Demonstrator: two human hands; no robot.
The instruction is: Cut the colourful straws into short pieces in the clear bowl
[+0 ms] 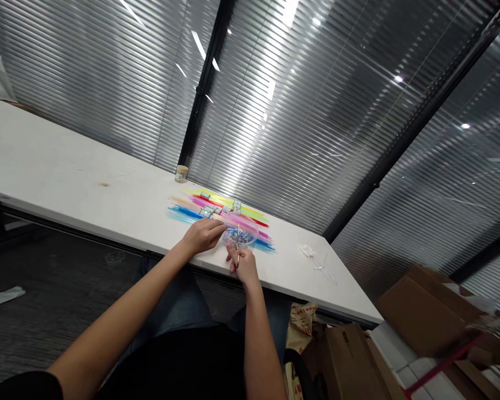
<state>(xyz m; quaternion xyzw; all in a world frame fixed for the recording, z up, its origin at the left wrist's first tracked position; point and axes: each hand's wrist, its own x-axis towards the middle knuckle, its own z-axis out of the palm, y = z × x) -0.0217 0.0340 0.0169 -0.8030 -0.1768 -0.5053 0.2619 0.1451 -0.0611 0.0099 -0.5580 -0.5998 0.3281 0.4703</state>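
Floor [45,333] shows dark and grey at the left, with a long white thing [2,298] on it. Above it runs a long white table [66,150] with a brown spot [104,184]. A small jar [181,174] with a tan lid sits by the back edge. Next comes the left hand [206,235], its fingers close together; I cannot tell if they hold anything. Just past it lie thin coloured sticks [216,203], blue, pink, red and yellow, in rows. In front is a clear bowl [256,232] with little coloured bits [242,239] inside. The right hand [245,265] has its fingers curled around scissors [238,241], which point up over the bowl. Farther right are a crumpled white tissue [307,250], clear plastic [325,268] and brown boxes [420,305].
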